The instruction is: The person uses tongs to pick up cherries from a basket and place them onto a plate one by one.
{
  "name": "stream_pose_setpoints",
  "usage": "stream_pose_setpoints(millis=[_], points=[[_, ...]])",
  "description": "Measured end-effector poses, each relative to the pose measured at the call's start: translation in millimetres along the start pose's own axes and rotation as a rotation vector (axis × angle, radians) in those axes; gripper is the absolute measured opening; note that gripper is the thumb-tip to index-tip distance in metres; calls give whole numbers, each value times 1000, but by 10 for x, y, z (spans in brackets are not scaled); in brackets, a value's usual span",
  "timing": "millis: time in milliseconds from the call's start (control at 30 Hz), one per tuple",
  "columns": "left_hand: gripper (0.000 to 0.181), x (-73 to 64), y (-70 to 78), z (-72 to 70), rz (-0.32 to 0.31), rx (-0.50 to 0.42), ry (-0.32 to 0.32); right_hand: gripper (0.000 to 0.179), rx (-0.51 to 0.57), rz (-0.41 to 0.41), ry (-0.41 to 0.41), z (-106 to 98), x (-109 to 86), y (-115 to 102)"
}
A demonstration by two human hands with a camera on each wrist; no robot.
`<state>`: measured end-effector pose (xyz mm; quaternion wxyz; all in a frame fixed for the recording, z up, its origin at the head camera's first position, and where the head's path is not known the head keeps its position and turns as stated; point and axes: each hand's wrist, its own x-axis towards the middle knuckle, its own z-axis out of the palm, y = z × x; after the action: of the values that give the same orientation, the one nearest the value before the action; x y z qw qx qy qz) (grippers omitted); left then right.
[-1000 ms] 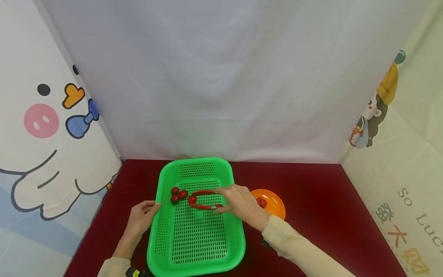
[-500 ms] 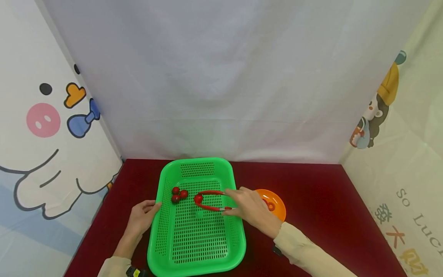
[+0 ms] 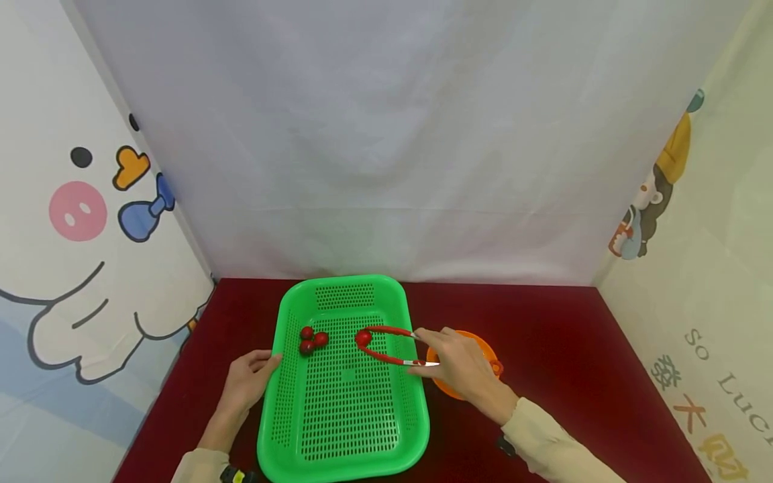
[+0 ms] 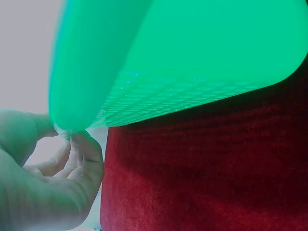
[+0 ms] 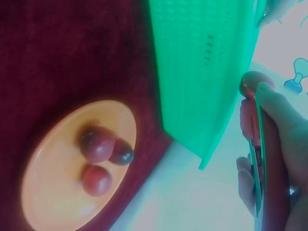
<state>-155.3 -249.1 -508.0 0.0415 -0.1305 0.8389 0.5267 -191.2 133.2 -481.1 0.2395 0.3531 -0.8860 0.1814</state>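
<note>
My right hand (image 3: 461, 369) holds a pair of red tongs (image 3: 386, 330) with grey middle sections. Between the tong tips is a small round red fruit (image 3: 364, 337), above the right half of the green basket (image 3: 343, 463). Several similar red fruits (image 3: 306, 347) lie together inside the basket at its left. My left hand (image 3: 244, 379) is at the basket's left rim, and in the left wrist view its thumb and finger pinch the rim. An orange plate (image 5: 45, 192) under my right hand bears several dark red fruits (image 5: 97, 180).
A dark red cloth (image 3: 543, 322) covers the table under the basket and plate. A white curtain (image 3: 398, 168) stands along the back edge. Printed cloth panels (image 3: 718, 288) border the left and right sides.
My right hand has moved to the right with the tongs and the fruit in their tips, away from the other fruits and over the plate. My left hand has stayed at the rim.
</note>
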Motion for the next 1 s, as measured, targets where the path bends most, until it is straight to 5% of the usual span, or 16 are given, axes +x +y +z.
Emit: stream_pose_setpoints(millis=[667, 1000], points=[[46, -6, -8, -2, -2, -9, -7, 67, 6, 24, 128, -178, -337, 276], [48, 9, -7, 2, -5, -3, -5, 64, 16, 100, 158, -287, -540, 366]])
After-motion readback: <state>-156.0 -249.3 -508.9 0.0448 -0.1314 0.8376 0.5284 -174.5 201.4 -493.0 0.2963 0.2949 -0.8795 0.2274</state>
